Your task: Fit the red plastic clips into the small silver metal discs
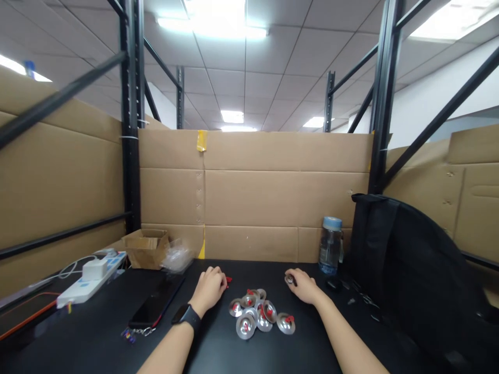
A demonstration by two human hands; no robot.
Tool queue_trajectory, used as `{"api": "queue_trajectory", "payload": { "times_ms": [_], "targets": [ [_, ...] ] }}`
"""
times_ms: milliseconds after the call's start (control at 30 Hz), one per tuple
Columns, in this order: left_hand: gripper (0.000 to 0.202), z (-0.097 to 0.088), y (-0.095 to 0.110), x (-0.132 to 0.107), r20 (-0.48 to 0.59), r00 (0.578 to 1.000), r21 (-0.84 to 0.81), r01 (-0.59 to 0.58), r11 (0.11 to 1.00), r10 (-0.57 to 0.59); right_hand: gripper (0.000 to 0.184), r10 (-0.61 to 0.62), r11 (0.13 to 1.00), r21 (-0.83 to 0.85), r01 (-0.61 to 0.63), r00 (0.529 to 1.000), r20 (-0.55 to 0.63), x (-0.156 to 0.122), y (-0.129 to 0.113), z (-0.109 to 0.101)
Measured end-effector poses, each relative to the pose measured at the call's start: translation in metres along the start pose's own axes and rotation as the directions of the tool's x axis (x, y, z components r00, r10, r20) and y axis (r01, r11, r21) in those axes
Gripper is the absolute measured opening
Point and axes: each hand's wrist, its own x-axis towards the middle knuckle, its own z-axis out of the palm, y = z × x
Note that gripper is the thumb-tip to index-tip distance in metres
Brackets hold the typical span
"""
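Observation:
On the black table, a loose pile of clear round suction cups with small red parts at their centres lies between my hands. One suction cup rests at the pile's right side. My left hand, with a dark watch on its wrist, is left of the pile; its fingers are curled down, and a small red piece shows at the fingertips. Beyond the pile to the right, my right hand is closed on a small round suction cup, partly hidden by the fingers.
A phone and a power strip lie on the left. Behind them stand a small cardboard box and a clear plastic bag. A water bottle and a large black bag stand right. Cardboard walls the back.

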Motion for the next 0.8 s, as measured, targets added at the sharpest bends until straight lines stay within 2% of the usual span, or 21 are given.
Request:
{"api": "queue_trajectory", "payload": {
  "times_ms": [133, 233, 300, 367, 400, 467, 567, 667, 733, 800],
  "targets": [
    [0.018, -0.002, 0.004, -0.001, 0.017, 1.000, 0.018, 0.002, 1.000, -0.002, 0.042, -0.006, 1.000, 0.005, 0.006, 0.999, -0.041, 0.000, -0.001, -0.003],
    [0.019, -0.003, 0.005, -0.002, 0.024, 1.000, 0.032, 0.005, 0.999, -0.005, 0.040, -0.124, 0.984, 0.116, 0.133, 0.989, -0.082, -0.009, -0.016, -0.016],
    [0.018, -0.003, 0.004, -0.002, 0.026, 1.000, 0.034, 0.004, 0.999, -0.005, 0.042, -0.322, 0.906, 0.297, 0.303, 0.947, 0.016, -0.018, -0.032, -0.025],
    [0.017, -0.003, 0.003, -0.001, 0.024, 1.000, 0.039, 0.006, 0.999, -0.007, 0.055, -0.476, 0.833, 0.402, 0.380, 0.862, 0.173, -0.027, -0.050, -0.029],
    [0.017, -0.003, 0.003, -0.001, 0.024, 1.000, 0.042, 0.008, 0.999, -0.009, 0.059, -0.520, 0.819, 0.403, 0.408, 0.825, 0.221, -0.031, -0.059, -0.029],
    [0.017, -0.003, 0.003, -0.001, 0.032, 0.999, 0.044, 0.011, 0.999, -0.013, 0.061, -0.537, 0.822, 0.369, 0.433, 0.804, 0.253, -0.036, -0.073, -0.026],
    [0.017, -0.006, 0.004, -0.002, 0.041, 0.999, 0.041, 0.016, 0.999, -0.017, 0.050, -0.521, 0.839, 0.324, 0.438, 0.818, 0.243, -0.040, -0.084, -0.022],
    [0.015, -0.007, 0.007, -0.002, 0.015, 1.000, -0.002, 0.003, 1.000, -0.003, 0.044, -0.520, 0.830, 0.349, 0.435, 0.829, 0.204, -0.042, -0.082, -0.023],
    [0.017, -0.006, 0.013, -0.001, -0.024, 0.999, -0.113, -0.024, 0.993, 0.022, 0.043, -0.503, 0.807, 0.433, 0.401, 0.852, 0.149, -0.042, -0.079, -0.027],
    [0.017, -0.005, 0.023, 0.000, -0.060, 0.997, -0.305, -0.070, 0.950, 0.054, 0.047, -0.458, 0.741, 0.569, 0.357, 0.888, 0.040, -0.040, -0.077, -0.030]
  ]
}}
